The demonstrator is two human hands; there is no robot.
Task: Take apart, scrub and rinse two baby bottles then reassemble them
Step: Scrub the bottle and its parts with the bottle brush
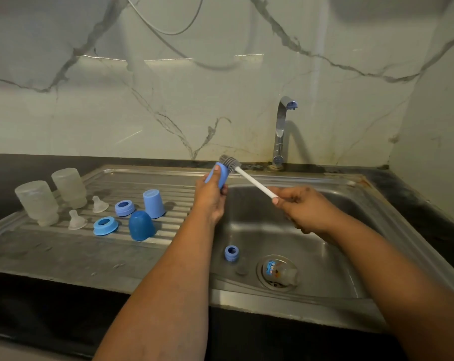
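Scrubbing a cap is the step in hand, judging by the brush meeting it over the steel sink (332, 204). To do it well, the bristles should probably go right inside the cap and turn against the closed end, with the cap's mouth tilted toward the basin so the drips fall there and not on the ribbed draining board (51, 246), a dull, scuffed metal sheet set in the dark tabletop.

On that board two frosted, cloudy bottles (38, 201) stand mouth down, close together. Beside them — smooth, hard-looking plastic — are a pale blue cylindrical cap (153, 203), a darker domed cap (141, 225) and two flat blue collar rings (105, 225). Two soft translucent teats (100, 204) sit between bottles and rings.

The left hand (210, 199) has its fingers wrapped round a blue cap (218, 175), held above the sink's left edge. The right hand (301, 207) pinches the white handle of the bottle brush (252, 182), whose grey bristle head touches the cap's far end.

Down in the basin lie a third blue ring (231, 253) and a small printed clear bottle (280, 272) over the drain.
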